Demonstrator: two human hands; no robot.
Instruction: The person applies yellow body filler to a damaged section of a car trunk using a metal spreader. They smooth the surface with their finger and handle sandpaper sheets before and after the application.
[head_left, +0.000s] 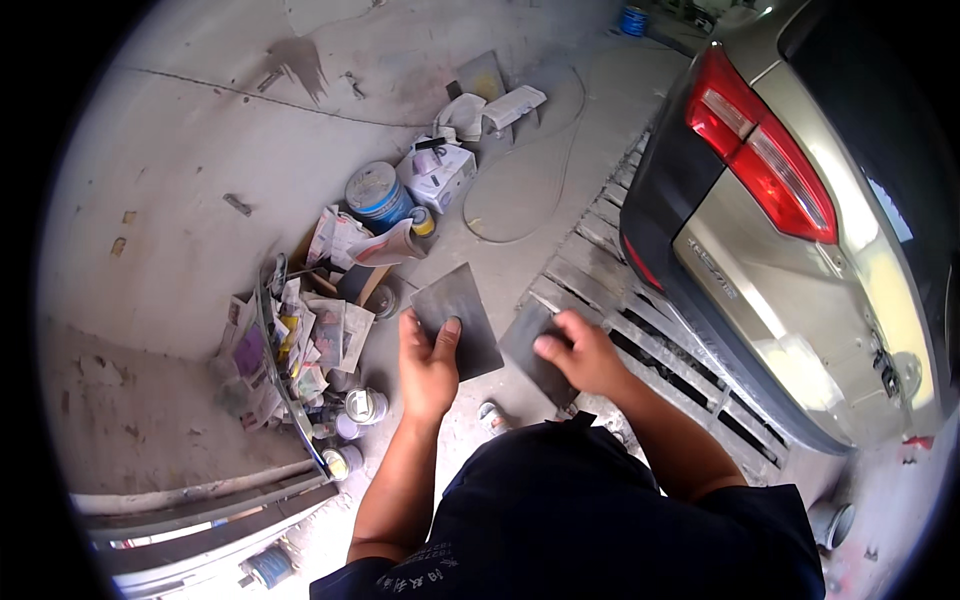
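My left hand (430,372) grips a dark grey rectangular flat sheet (468,312), thumb lying on its upper face. A second dark, flat rectangular piece (528,350) is in my right hand (590,358), pinched by its upper right side, with the thumb on top. A thin pale strip (545,302) sticks out at that hand's fingertips; its kind is unclear. The two pieces are held close together at waist height, tilted toward each other. Their material cannot be made out. Most of the fingers under both pieces are hidden.
To the right stands a beige car (760,270) with a red tail light (765,150), beside a slatted floor grate (640,330). Along the left are crumpled newspapers (340,335), a blue paint bucket (378,195), a white box (440,180), small cans (365,405) and a looping hose (560,190).
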